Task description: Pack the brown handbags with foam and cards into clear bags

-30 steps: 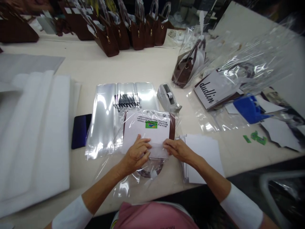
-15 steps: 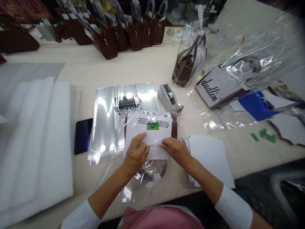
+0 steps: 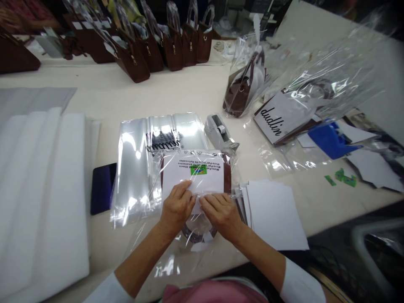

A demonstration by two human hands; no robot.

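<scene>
In front of me a brown handbag lies flat inside a clear plastic bag, its handles pointing toward me. A white printed sheet with upside-down text covers the handbag's side, and a green sticker sits on it. My left hand rests on the sheet's lower left, forefinger stretched out, the other fingers curled on the plastic. Close beside it, my right hand has its fingers bent and pressed together at a fold of the plastic. The fingertips partly hide the fold.
A grey tape dispenser stands beyond the handbag, beside flat clear bags. At left lie a phone and white foam sheets; at right, white papers and a blue tape dispenser. Brown handbags line the back.
My right hand has moved left along the plastic, closer to my left hand, and its fingers now bend over the fold. The whole view has shifted slightly.
</scene>
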